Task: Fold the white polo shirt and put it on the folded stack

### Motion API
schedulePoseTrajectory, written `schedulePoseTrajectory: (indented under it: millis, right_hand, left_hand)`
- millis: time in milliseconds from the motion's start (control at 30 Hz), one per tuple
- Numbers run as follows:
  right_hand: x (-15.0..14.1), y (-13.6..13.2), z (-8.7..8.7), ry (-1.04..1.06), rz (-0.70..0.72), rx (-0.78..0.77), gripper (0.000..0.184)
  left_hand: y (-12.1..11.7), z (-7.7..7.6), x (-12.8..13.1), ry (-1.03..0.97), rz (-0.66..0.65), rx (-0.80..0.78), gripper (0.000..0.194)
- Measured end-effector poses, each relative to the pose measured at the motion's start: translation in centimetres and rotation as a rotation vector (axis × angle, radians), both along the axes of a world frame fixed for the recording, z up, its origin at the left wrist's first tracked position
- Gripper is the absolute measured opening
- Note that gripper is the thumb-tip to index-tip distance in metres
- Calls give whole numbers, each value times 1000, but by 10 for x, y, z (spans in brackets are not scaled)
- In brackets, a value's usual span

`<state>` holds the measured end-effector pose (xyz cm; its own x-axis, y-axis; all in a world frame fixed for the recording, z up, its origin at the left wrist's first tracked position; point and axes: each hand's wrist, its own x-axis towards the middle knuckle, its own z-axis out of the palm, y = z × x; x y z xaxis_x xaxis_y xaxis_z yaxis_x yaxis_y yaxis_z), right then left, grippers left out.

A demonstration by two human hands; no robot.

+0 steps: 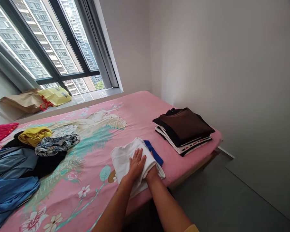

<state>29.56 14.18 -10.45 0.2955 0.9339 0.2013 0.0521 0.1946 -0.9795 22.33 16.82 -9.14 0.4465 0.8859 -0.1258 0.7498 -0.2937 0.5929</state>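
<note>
From the head view we record the left hand pressed flat, fingers spread, on a folded white garment on the pink bedspread, the right hand's fingers apparently hidden under it; uneven pressure could slide the fold toward the bed edge.

Wearer's body, lower frame: bare left forearm with bare left hand; bare right forearm with bare right hand. One yellow fabric sleeve, right arm, only a sliver showing at the bottom edge, lower right.
</note>
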Motion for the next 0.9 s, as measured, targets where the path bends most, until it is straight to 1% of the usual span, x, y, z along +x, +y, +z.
schedulePoseTrajectory:
  millis: [100,167,200,267,333,400,467,500,567,633,700,767,800,833,900]
  right_hand:
    - [11,-34,0,256,85,-113,70]
    - [19,-64,2,424,143,-197,77]
    - [23,-81,2,510,172,-237,77]
    - [28,-117,1,700,221,-318,71]
    - [33,-151,-3,845,241,-389,58]
    - [38,-176,-4,876,190,-448,45]
    - [43,-187,0,815,66,-460,38]
    - [46,-187,5,761,1,-447,38]
    - [51,-175,20,615,-83,-381,40]
    - [51,-150,35,399,-63,-285,42]
    - [45,-117,45,117,21,-167,42]
    - [33,-80,46,-216,87,-95,42]
    - [27,-62,43,-385,101,-106,43]
    - [20,-45,38,-539,110,-143,45]
    - [9,-18,27,-775,126,-228,46]
  left_hand:
    - [-1,-3,2,33,-31,-6,55]
    - [-7,-8,5,100,-49,21,56]
    - [-10,-12,6,137,-57,56,58]
    - [-18,-18,9,200,-77,165,65]
    - [-25,-22,10,236,-94,269,73]
    - [-30,-21,11,250,-101,310,75]
    - [-33,-17,11,258,-110,288,71]
    - [-36,-14,10,261,-123,272,67]
    - [-44,-13,7,255,-168,255,61]
    - [-58,-17,4,227,-219,267,60]
    - [-75,-23,0,178,-245,293,65]
    - [-93,-27,-3,128,-239,300,69]
    - [-101,-26,-5,102,-232,289,69]
    - [-107,-22,-8,76,-232,269,68]
    - [-115,-9,-17,20,-274,213,55]
